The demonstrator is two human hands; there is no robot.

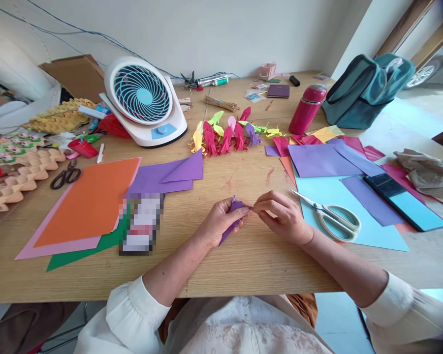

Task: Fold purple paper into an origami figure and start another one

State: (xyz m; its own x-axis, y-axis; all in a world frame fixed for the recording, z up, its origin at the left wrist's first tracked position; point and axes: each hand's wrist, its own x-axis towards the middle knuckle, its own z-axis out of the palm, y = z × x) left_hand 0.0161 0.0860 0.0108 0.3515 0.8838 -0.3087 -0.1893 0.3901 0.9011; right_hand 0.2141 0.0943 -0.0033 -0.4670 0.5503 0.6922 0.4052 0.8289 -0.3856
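Note:
Over the middle of the table, my left hand (221, 219) grips a folded purple paper (227, 235) between thumb and fingers; its lower point hangs below the palm. My right hand (283, 216) pinches the thin tip of that same paper from the right side. Scissors with pale handles (337, 221) lie just right of my right hand, on a light blue sheet (376, 236). Beyond both hands sits a cluster of folded paper flowers (225, 137) in red, yellow, green, pink and purple.
Orange (88, 201) and purple sheets (162, 178) lie at left, near a blurred-out phone (142, 223) and black scissors (66, 174). A white fan (143, 101) stands behind them. At right are more purple paper (321, 160), a phone (406, 201), a red flask (306, 110) and a teal bag (365, 93).

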